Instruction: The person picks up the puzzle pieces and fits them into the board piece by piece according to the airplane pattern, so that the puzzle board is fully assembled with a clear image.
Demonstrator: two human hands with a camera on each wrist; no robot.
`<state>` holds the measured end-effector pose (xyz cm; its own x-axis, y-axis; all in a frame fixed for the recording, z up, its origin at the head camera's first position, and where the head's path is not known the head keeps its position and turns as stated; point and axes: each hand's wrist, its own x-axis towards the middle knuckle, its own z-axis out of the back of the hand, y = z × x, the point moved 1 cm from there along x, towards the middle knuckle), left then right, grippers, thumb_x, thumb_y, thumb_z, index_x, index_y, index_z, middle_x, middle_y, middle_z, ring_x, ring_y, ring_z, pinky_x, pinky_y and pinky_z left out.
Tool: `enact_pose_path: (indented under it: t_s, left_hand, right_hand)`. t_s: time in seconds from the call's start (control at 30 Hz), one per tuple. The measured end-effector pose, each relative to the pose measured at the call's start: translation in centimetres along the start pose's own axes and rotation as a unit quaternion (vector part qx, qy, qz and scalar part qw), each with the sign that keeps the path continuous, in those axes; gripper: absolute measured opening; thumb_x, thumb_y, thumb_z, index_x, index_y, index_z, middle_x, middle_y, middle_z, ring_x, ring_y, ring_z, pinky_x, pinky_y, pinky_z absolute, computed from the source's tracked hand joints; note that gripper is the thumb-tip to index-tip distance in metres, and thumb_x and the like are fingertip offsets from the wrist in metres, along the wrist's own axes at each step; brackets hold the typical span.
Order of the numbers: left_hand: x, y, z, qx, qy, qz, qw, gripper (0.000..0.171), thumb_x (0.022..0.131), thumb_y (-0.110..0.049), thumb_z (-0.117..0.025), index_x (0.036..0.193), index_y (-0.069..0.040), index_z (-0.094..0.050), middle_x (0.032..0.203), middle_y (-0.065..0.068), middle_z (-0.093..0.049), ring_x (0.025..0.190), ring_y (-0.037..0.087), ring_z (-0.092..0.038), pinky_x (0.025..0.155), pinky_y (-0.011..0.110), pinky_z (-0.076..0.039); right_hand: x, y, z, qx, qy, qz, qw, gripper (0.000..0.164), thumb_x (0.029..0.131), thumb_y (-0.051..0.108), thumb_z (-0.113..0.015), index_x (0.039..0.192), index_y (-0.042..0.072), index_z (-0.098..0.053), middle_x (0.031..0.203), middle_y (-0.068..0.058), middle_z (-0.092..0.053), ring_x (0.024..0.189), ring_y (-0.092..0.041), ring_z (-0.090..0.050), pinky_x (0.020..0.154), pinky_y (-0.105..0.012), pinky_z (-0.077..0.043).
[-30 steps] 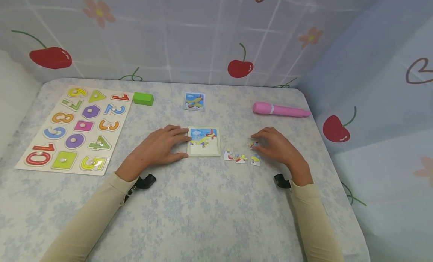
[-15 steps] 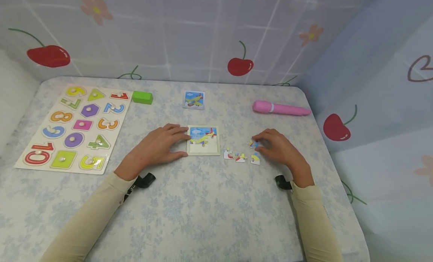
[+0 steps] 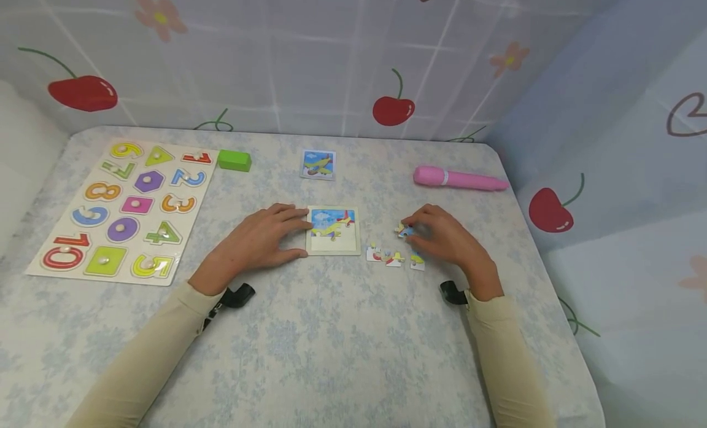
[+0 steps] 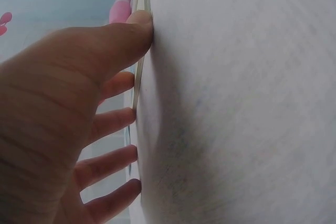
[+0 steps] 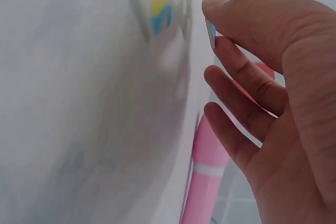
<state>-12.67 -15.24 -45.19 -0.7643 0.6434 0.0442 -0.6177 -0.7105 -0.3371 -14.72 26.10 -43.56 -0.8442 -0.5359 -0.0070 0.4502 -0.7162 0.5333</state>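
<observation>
My left hand [image 3: 264,239] rests on the table with its fingers spread, the fingertips and thumb at the left edge of a small puzzle board [image 3: 333,252]. The upper part of that board shows blue sky and a yellow plane; its lower part is bare. My right hand [image 3: 444,234] pinches a blue and yellow puzzle piece [image 3: 405,230] between thumb and fingers. In the right wrist view the held piece [image 5: 211,30] stands edge-on, lifted off the table. Just below lie loose pieces: a red and white piece [image 3: 373,253], a yellow and red piece [image 3: 394,260] and a yellow-green piece [image 3: 417,261].
A small plane picture card [image 3: 318,165] lies behind the board. At the back right is a pink pen-shaped object [image 3: 460,178]. A number and shape board [image 3: 121,213] covers the left side, with a green block [image 3: 234,161] at its corner.
My right hand has lifted the puzzle piece and moved it slightly left, toward the board. The left hand stays in place at the board's edge.
</observation>
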Motion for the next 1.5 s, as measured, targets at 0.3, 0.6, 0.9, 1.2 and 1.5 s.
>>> enact_pose_path:
  t_s: [0.3, 0.6, 0.9, 1.2, 1.5]
  left_hand:
    - [0.1, 0.0, 0.0, 0.002, -0.003, -0.003, 1.0000, 0.062, 0.097, -0.049, -0.080, 0.148, -0.017, -0.068, 0.163, 0.009, -0.054, 0.151, 0.037, -0.046, 0.113, 0.060, -0.048]
    - [0.0, -0.2, 0.1, -0.003, -0.004, -0.003, 1.0000, 0.061, 0.097, -0.048, -0.081, 0.147, -0.015, -0.069, 0.162, 0.010, -0.054, 0.151, 0.038, -0.046, 0.114, 0.060, -0.047]
    - [0.0, -0.1, 0.0, -0.004, -0.003, -0.003, 1.0000, 0.060, 0.097, -0.049, -0.080, 0.146, -0.015, -0.070, 0.162, 0.010, -0.054, 0.151, 0.038, -0.046, 0.115, 0.059, -0.047]
    - [0.2, -0.1, 0.2, -0.006, -0.006, -0.007, 0.9999, 0.059, 0.097, -0.049, -0.080, 0.145, -0.015, -0.070, 0.162, 0.010, -0.055, 0.150, 0.038, -0.047, 0.114, 0.059, -0.048]
    - [0.2, 0.0, 0.1, -0.006, -0.001, -0.002, 1.0000, 0.059, 0.097, -0.049, -0.079, 0.145, -0.016, -0.070, 0.162, 0.010, -0.054, 0.151, 0.038, -0.046, 0.114, 0.060, -0.048]
  right_hand:
    - [2.0, 1.5, -0.8, -0.004, 0.011, 0.024, 1.000, 0.031, 0.096, 0.015, -0.083, 0.127, 0.011, -0.078, 0.124, -0.004, -0.070, 0.121, -0.025, -0.061, 0.107, -0.049, -0.051]
    - [4.1, 3.7, -1.2, -0.021, 0.025, 0.046, 0.998, 0.031, 0.095, 0.017, -0.084, 0.125, 0.011, -0.079, 0.122, -0.004, -0.071, 0.120, -0.025, -0.061, 0.106, -0.047, -0.052]
    - [5.9, 5.4, -1.6, -0.030, 0.033, 0.063, 0.997, 0.034, 0.095, 0.020, -0.085, 0.128, 0.012, -0.079, 0.120, -0.004, -0.070, 0.116, -0.024, -0.060, 0.102, -0.045, -0.052]
    - [7.2, 6.4, -2.5, -0.032, 0.053, 0.060, 0.996, 0.034, 0.096, 0.021, -0.084, 0.128, 0.011, -0.080, 0.121, -0.004, -0.070, 0.117, -0.024, -0.061, 0.102, -0.044, -0.052]
    - [7.7, 6.9, -3.9, -0.051, 0.063, 0.072, 0.994, 0.035, 0.097, 0.023, -0.084, 0.131, 0.014, -0.080, 0.122, -0.003, -0.070, 0.114, -0.022, -0.062, 0.099, -0.042, -0.054]
